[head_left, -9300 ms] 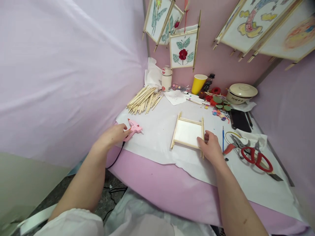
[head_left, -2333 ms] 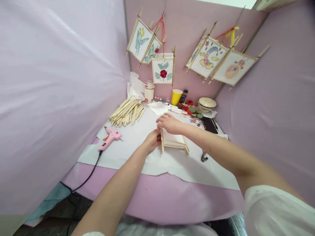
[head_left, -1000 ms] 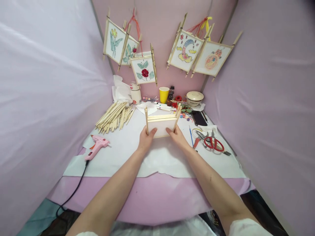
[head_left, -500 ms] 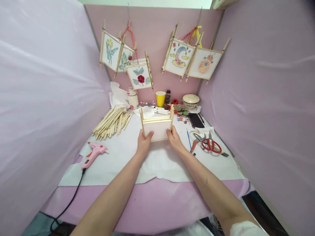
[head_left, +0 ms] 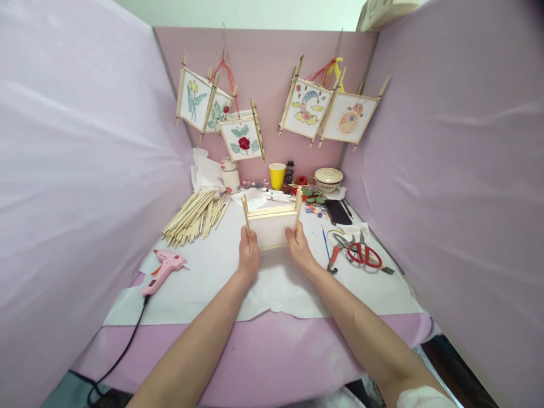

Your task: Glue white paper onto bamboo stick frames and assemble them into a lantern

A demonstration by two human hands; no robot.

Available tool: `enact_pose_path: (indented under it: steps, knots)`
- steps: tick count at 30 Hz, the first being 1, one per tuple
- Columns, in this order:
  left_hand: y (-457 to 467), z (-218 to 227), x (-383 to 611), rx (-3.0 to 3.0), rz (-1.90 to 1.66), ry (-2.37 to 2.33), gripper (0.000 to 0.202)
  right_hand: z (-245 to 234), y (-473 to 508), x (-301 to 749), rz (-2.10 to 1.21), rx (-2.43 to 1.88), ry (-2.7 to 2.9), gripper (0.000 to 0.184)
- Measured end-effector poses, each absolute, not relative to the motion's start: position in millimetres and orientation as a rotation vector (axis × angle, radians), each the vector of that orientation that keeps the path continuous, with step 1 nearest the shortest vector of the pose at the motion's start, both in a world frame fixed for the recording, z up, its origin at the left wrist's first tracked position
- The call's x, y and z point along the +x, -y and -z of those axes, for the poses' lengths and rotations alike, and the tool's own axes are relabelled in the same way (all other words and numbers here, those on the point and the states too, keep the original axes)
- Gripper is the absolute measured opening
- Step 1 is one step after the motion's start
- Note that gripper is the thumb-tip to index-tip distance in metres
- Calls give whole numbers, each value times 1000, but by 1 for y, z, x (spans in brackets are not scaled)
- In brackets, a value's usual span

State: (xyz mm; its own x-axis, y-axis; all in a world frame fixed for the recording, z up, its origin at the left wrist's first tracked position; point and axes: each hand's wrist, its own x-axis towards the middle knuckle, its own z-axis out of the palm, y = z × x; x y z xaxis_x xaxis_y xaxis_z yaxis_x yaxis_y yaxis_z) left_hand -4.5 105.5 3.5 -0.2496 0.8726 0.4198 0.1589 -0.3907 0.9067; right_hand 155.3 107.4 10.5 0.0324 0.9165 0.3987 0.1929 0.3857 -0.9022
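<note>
Both my hands hold up a small square wooden stick frame with a white paper panel, gripping its lower left and right sides. My left hand has its fingers against the panel's front near the left upright. My right hand grips the opposite side the same way. The frame stands nearly upright, above the white paper sheet on the table. A pink hot glue gun lies to the left of my left hand, with its black cord trailing off the table edge.
A pile of bamboo sticks lies left of the frame. Red-handled scissors and pliers lie to the right. At the back stand a yellow cup and a lidded pot. Painted paper panels hang on the pink wall.
The frame has gone from lying flat on the table to held upright in both hands. My left hand has left the glue gun. The view has shifted back and up, showing more wall.
</note>
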Motion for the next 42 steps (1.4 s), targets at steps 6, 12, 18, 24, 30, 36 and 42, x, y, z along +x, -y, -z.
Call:
enact_pose_path:
  steps: [6, 12, 18, 24, 30, 36, 42]
  knots:
    - [-108, -2, -5, 1438, -1631, -1262, 47, -4, -113, 156, -782, -1078, 1443, 53]
    - [-110, -1, -6, 1406, -1639, -1245, 48, -4, -112, 155, -790, -1084, 1419, 54]
    - [-110, 1, -7, 1412, -1621, -1239, 55, 1, -113, 156, -818, -1047, 1423, 58]
    - [-106, 0, -12, 1463, -1586, -1249, 55, 10, -114, 166, -849, -1002, 1496, 76]
    - [-107, 2, -13, 1538, -1596, -1295, 44, 12, -114, 175, -886, -938, 1502, 75]
    - [-108, 6, -8, 1572, -1602, -1369, 34, -19, -117, 177, -807, -941, 1371, 74]
    - [-101, 5, -4, 1628, -1574, -1396, 32, -74, -122, 170, -639, -1030, 1237, 58]
